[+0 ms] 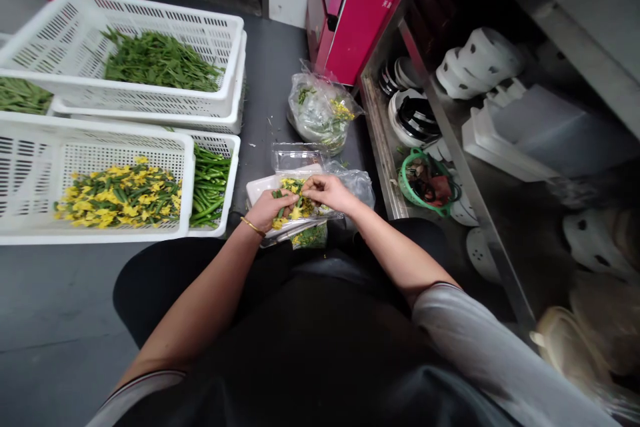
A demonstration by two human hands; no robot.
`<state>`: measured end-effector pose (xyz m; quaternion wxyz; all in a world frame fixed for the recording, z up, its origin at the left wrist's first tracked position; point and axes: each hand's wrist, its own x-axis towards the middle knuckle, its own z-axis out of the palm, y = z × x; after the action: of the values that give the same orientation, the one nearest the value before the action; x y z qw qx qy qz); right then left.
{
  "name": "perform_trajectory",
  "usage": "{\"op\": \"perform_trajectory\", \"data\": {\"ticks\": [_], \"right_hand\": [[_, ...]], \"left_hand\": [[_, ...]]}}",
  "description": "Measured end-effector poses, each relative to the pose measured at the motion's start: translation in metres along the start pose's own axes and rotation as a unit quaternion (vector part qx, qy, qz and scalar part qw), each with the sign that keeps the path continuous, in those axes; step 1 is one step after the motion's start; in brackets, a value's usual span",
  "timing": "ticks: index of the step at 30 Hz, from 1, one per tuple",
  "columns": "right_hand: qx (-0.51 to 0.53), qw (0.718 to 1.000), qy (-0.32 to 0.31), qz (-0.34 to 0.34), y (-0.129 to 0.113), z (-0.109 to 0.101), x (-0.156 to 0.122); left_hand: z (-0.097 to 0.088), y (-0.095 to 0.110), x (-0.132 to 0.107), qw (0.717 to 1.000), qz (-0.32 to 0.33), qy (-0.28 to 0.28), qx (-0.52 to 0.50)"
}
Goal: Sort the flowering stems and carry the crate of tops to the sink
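Note:
My left hand [275, 209], with a gold bangle at the wrist, is closed around a few small green vegetables with yellow blossoms, like flower-tipped baby cucumbers. Fingertips of my right hand [327, 190] pinch at the same pieces, close against the left fingers; exactly what they grip is too small to make out. Under both hands, more yellow-blossomed vegetables [296, 212] lie in clear packaging. White trays [260, 188] and a clear plastic box [295, 157] sit just beyond, with a crumpled clear bag [361, 183] to the right.
White crates stand at left: one of yellow-flowered vegetables [120, 197], one of green peppers [207, 187], one of leafy greens [155, 63]. Ahead is a plastic-lined container [320, 110] with scraps. Right, a metal shelf [460, 167] holds dishes and a green basket [425, 183].

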<state>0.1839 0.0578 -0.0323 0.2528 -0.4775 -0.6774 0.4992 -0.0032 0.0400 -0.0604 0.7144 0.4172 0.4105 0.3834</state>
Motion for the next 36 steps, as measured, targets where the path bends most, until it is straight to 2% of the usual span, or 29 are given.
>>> {"op": "perform_trajectory", "data": {"ticks": [2,4,6,8,11,13,15,17,19,22,25,28,30,32,36], "right_hand": [[-0.034,0.999,-0.008,-0.026,-0.003,0.004,0.002],[-0.112,0.991,0.031,-0.073,-0.007,0.012,0.001],[-0.194,0.968,0.094,-0.125,-0.014,0.023,-0.003],[-0.239,0.949,0.123,-0.162,-0.02,0.033,-0.007],[-0.273,0.943,0.077,-0.176,-0.022,0.033,-0.01],[-0.331,0.935,0.03,-0.124,-0.015,0.02,-0.009],[-0.426,0.904,-0.021,-0.027,-0.002,0.006,-0.004],[-0.513,0.853,-0.081,0.043,0.015,0.003,0.002],[-0.56,0.817,-0.128,0.053,0.032,0.014,0.01],[-0.585,0.792,-0.169,0.034,0.05,0.037,0.021],[-0.592,0.788,-0.162,0.041,0.056,0.037,0.025],[-0.574,0.809,-0.122,0.031,0.055,0.02,0.022],[-0.563,0.817,-0.122,0.01,0.053,0.015,0.021],[-0.565,0.812,-0.147,-0.002,0.052,0.02,0.024],[-0.58,0.791,-0.192,0.023,0.055,0.038,0.032]], "left_hand": [[0.0,-0.002,0.001,1.0,-0.013,-0.024,0.007],[0.001,-0.004,0.002,0.999,-0.018,-0.031,-0.008],[0.002,-0.005,0.003,0.998,-0.018,-0.004,-0.065],[0.002,-0.002,0.003,0.99,-0.014,0.036,-0.136],[-0.006,0.008,0.004,0.977,0.008,0.076,-0.198],[-0.015,0.017,0.003,0.968,0.038,0.073,-0.237],[-0.024,0.024,0.002,0.957,0.067,0.049,-0.278],[-0.029,0.028,-0.001,0.953,0.075,0.031,-0.293],[-0.03,0.028,-0.002,0.958,0.062,0.029,-0.278],[-0.028,0.022,-0.001,0.967,0.041,0.029,-0.249],[-0.029,0.014,0.005,0.972,0.042,0.053,-0.224],[-0.029,0.009,0.009,0.982,-0.001,0.078,-0.173],[-0.026,0.008,0.01,0.986,-0.034,0.077,-0.143],[-0.021,0.009,0.01,0.989,-0.041,0.069,-0.122],[-0.016,0.007,0.007,0.995,-0.016,0.053,-0.081]]}}
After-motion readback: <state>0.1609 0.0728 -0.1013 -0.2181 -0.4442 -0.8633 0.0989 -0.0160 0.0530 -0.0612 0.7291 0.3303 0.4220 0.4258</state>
